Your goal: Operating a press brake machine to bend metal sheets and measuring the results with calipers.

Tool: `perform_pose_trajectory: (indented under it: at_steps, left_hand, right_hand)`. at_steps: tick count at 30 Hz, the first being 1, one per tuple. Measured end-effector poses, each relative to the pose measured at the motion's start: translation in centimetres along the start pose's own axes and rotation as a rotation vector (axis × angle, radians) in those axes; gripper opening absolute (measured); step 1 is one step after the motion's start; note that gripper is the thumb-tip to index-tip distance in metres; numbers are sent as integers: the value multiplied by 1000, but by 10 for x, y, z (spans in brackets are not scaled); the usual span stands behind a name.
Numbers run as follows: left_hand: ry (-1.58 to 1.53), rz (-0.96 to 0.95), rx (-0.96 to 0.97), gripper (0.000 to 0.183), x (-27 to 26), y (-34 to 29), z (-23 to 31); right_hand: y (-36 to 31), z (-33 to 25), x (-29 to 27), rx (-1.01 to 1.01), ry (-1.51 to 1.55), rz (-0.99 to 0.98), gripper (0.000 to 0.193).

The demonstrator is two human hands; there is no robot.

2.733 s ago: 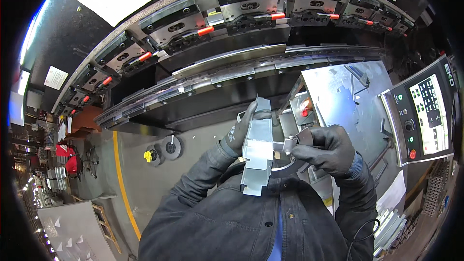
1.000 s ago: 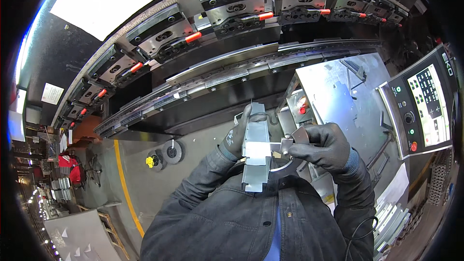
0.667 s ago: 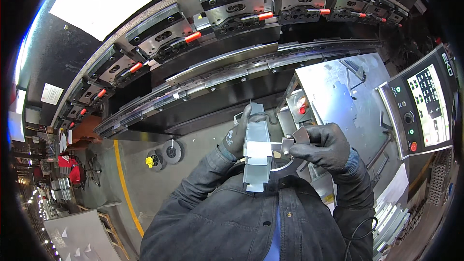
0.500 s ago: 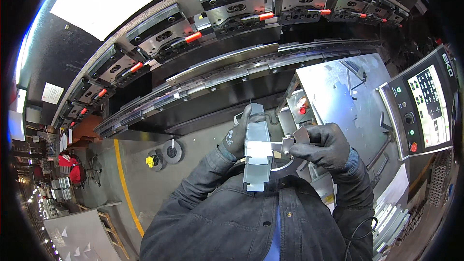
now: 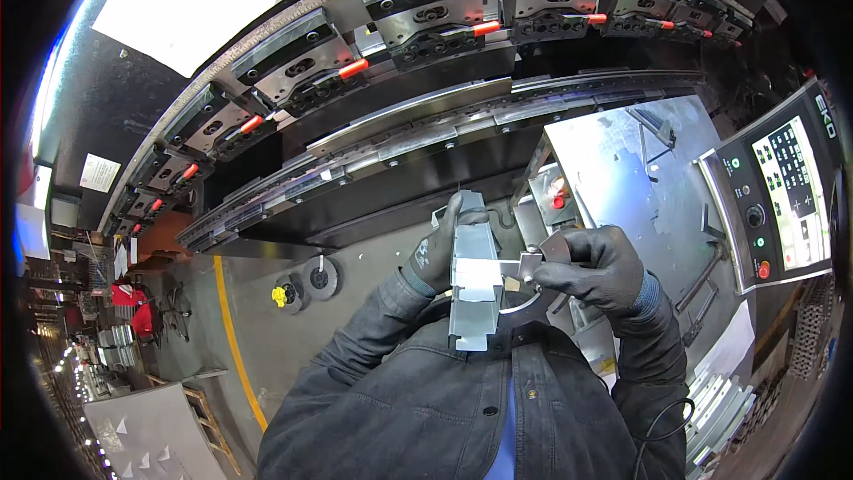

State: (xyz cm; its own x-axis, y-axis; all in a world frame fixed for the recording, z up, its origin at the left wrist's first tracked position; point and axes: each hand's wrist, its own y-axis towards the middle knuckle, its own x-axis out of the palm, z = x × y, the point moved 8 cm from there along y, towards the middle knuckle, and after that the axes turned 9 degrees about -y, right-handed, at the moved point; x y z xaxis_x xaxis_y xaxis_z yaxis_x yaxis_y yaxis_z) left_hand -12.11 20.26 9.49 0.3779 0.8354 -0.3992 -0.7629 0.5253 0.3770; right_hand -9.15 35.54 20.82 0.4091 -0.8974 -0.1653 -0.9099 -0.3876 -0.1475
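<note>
My left hand [image 5: 433,252], in a dark work glove, grips a long bent sheet-metal profile [image 5: 477,298] near its upper end, in front of my chest. Its lower end hangs free, with folded edges along the sides. My gloved right hand [image 5: 597,271] is closed on a metal protractor [image 5: 528,268], thumb and fingers pinching it at its pivot. A flat blade and a curved arc of the protractor reach left to the profile's right side. Whether the blade presses flat on the metal I cannot tell.
A press brake [image 5: 426,138] with red-handled clamps [image 5: 354,69] spans the far side. On the right stand a metal-topped table [image 5: 635,156], a control panel [image 5: 771,191] and stacked bent profiles [image 5: 718,418]. A foot pedal unit [image 5: 321,277] lies on the floor, right of a yellow line [image 5: 227,329].
My hands, the profile and the protractor keep nearly the same position. The surroundings shift slightly in the picture with a small head movement.
</note>
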Motion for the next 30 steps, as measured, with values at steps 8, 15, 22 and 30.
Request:
perform_pose_trajectory:
  at_steps: [8,15,22,30]
  left_hand:
    - [-1292,-89,-838,81,27,-10,-43]
    - [-1303,34,-906,66,28,-11,-46]
    - [-1309,138,-971,54,32,-18,-45]
    - [-1229,201,-968,48,35,-26,-61]
  right_hand:
    - [-2,11,-1,-27,66,9,15]
    - [-2,13,-1,-10,50,-17,16]
    - [-6,16,-1,16,30,2,15]
    - [-14,22,-4,10,57,21,9]
